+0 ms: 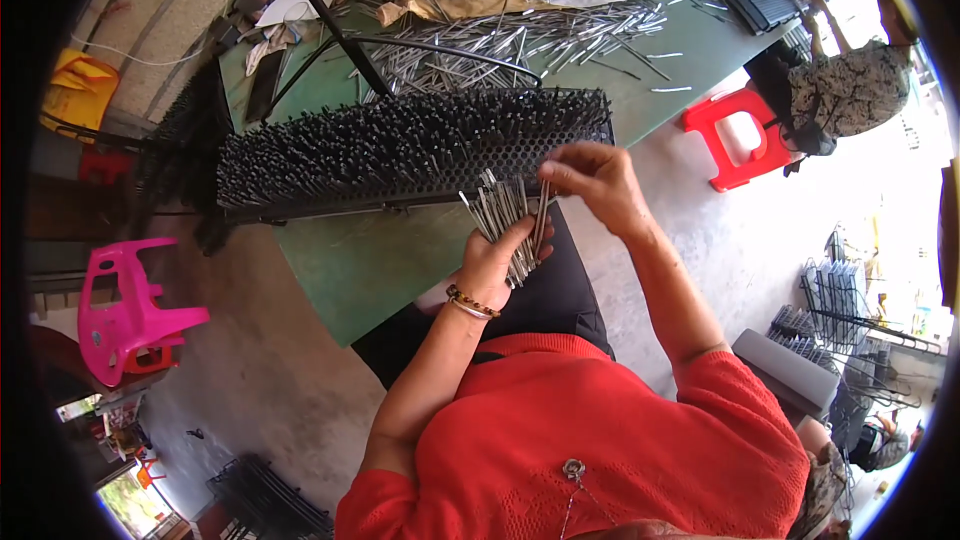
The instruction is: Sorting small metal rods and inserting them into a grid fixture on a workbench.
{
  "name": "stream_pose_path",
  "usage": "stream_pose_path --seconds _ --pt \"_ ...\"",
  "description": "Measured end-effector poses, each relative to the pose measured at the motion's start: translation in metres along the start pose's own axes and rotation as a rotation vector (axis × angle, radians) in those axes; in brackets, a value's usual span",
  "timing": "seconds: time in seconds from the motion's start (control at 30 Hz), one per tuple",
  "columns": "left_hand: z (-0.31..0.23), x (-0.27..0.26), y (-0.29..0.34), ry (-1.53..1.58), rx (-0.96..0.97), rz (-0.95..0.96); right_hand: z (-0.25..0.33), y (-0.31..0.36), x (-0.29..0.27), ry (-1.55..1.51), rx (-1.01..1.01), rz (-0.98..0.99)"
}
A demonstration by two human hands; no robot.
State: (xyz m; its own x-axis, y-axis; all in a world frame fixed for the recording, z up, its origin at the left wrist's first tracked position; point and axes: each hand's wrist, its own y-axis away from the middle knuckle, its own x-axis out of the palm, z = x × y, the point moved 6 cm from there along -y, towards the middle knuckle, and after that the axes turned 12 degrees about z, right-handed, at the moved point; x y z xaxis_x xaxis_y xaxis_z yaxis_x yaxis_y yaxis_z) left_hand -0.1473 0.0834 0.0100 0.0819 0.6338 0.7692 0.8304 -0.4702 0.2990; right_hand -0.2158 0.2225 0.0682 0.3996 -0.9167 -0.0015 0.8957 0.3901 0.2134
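Left hand (488,262): curled firmly around a fanned bundle of metal rods (497,212), thumb laid across the front; palm hidden, fingers mostly covered by the rods, lower ends poking out beneath the fist.
Right hand (605,185): half curled just right of the bundle's upper ends, thumb and forefinger tips close together beside a rod; cannot tell whether pinched or only touched; remaining fingers partly out of sight.
Black rack (510,152): just beyond both hands, crowded with dark upright pieces, bare holes showing near the right hand; lower ends of the pieces hidden.
Rod pile (560,35): past the rack, well beyond both hands; cut off at the top.
Green table (345,270): left of the left hand and under the rack, largely covered.
Co-worker (850,90): well right of the right hand, blurred toward the bright rim.
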Motion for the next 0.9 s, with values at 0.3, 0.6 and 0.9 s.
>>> stream_pose_path --seconds 0.3,0.6,0.9 --pt "0.009 -0.003 0.002 -0.014 -0.039 -0.031 0.068 -0.021 -0.023 0.494 -0.580 -0.271" --pt "0.010 -0.005 0.006 0.012 -0.057 -0.044 0.058 -0.029 -0.023 0.525 -0.634 -0.174" --pt "0.010 -0.005 0.004 -0.035 -0.074 -0.012 0.050 -0.026 -0.022 0.453 -0.546 -0.294"
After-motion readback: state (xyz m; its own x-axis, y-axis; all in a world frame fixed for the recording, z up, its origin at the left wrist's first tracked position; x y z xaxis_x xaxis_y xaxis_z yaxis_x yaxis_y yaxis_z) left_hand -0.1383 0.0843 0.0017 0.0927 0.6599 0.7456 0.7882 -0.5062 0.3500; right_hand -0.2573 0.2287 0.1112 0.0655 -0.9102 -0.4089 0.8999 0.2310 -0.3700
